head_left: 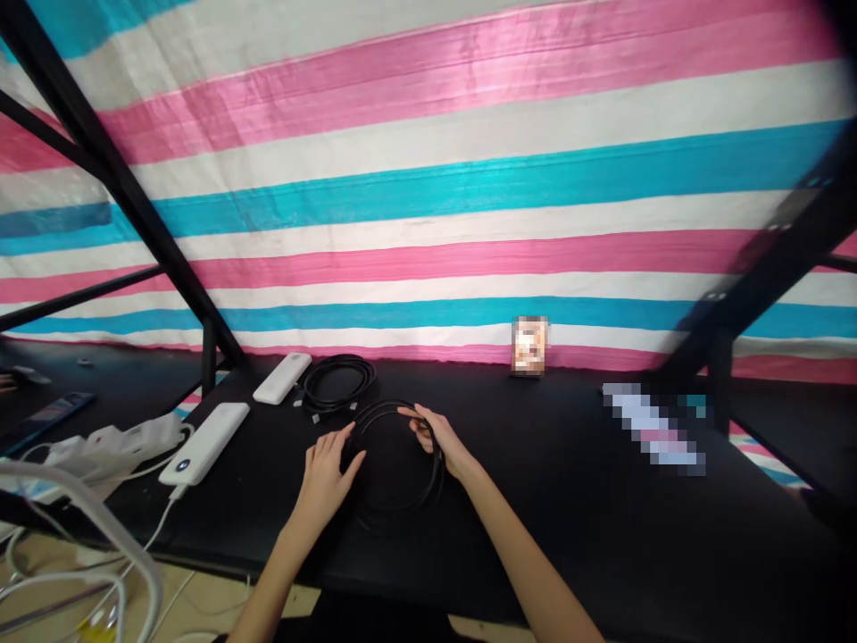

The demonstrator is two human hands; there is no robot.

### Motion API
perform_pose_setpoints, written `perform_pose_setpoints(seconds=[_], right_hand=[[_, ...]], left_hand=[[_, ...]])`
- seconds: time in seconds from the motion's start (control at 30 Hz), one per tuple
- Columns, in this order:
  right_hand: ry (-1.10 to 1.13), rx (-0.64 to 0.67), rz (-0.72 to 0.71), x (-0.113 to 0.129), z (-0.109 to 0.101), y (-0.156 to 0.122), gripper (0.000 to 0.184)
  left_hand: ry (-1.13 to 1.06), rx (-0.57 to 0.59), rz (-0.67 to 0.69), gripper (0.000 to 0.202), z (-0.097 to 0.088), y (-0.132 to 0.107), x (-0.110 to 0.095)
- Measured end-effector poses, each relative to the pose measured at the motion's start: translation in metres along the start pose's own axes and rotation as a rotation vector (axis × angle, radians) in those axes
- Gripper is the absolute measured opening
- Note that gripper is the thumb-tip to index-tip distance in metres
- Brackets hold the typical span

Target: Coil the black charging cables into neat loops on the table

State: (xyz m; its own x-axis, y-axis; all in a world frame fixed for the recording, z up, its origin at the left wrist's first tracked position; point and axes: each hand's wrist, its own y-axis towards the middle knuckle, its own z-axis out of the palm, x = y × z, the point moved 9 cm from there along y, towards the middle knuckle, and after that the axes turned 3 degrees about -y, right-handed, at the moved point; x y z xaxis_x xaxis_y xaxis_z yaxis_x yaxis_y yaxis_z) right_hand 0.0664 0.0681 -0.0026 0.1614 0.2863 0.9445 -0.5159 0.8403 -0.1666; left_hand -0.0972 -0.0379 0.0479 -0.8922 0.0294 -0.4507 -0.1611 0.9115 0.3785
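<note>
A loosely coiled black cable [432, 478] lies on the black tabletop in front of me, its loops forming a wide ring. My right hand [434, 438] is closed around the upper right of the ring, index finger pointing left along the loops. On the opposite side my left hand [328, 473] rests with fingers stretched out and thumb apart, its fingertips at the ring's left edge. Whether those fingertips press on the cable is hard to see. Just behind is a second black cable [341, 382], neatly coiled, with light-coloured plugs near its front.
Two white power banks [204, 444] [282, 379] lie left of the coils; a white cord runs from the nearer one. Further left are white chargers [134, 439] and a phone [50, 421]. Blurred-out items [528, 346] [653, 429] sit behind and right. Black frame bars [127, 196] flank the table.
</note>
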Motion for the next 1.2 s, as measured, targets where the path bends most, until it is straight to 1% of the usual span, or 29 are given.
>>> perform_pose_setpoints(seconds=[0.07, 0.13, 0.23, 0.3, 0.4, 0.5, 0.6, 0.67, 0.73, 0.83, 0.93, 1.0, 1.1, 1.2], right_hand=[[0.016, 0.013, -0.018, 0.004, 0.003, -0.003, 0.044], [0.017, 0.021, -0.041, 0.007, 0.004, -0.005, 0.046], [0.018, 0.023, -0.078, 0.008, 0.003, -0.008, 0.045], [0.014, 0.002, -0.1, 0.007, 0.0, -0.01, 0.043], [-0.017, -0.049, -0.118, 0.004, -0.004, -0.011, 0.042], [-0.05, -0.072, -0.136, 0.003, -0.004, -0.012, 0.041], [-0.053, -0.07, -0.153, 0.004, -0.002, -0.013, 0.039], [-0.067, -0.075, -0.149, 0.004, -0.001, -0.013, 0.038], [-0.089, -0.084, -0.138, 0.004, -0.001, -0.014, 0.036], [-0.096, -0.08, -0.162, 0.007, 0.0, -0.015, 0.032], [-0.092, -0.066, -0.173, 0.01, 0.001, -0.016, 0.028], [-0.099, -0.05, -0.163, 0.01, 0.002, -0.016, 0.028], [-0.119, -0.037, -0.178, 0.01, 0.004, -0.016, 0.028], [-0.158, -0.05, -0.2, 0.008, 0.002, -0.015, 0.026]], left_hand=[[0.003, 0.025, 0.01, 0.037, 0.005, -0.002, 0.004], [-0.007, 0.006, 0.018, 0.036, 0.002, -0.003, 0.005], [-0.066, -0.05, 0.018, 0.034, -0.007, -0.005, 0.007], [-0.132, -0.099, 0.006, 0.031, -0.014, -0.006, 0.011], [-0.214, -0.199, -0.025, 0.032, -0.024, -0.008, 0.019], [-0.256, -0.237, -0.056, 0.033, -0.028, -0.01, 0.03], [-0.272, -0.22, -0.062, 0.032, -0.024, -0.01, 0.04], [-0.256, -0.19, -0.044, 0.034, -0.017, -0.009, 0.046], [-0.246, -0.128, -0.043, 0.039, -0.005, -0.008, 0.053], [-0.274, -0.041, -0.079, 0.045, 0.017, -0.009, 0.06], [-0.303, -0.037, -0.127, 0.046, 0.027, -0.012, 0.063], [-0.324, -0.055, -0.172, 0.046, 0.027, -0.015, 0.064], [-0.356, -0.087, -0.253, 0.048, 0.022, -0.019, 0.066], [-0.364, -0.081, -0.276, 0.042, 0.016, -0.021, 0.063]])
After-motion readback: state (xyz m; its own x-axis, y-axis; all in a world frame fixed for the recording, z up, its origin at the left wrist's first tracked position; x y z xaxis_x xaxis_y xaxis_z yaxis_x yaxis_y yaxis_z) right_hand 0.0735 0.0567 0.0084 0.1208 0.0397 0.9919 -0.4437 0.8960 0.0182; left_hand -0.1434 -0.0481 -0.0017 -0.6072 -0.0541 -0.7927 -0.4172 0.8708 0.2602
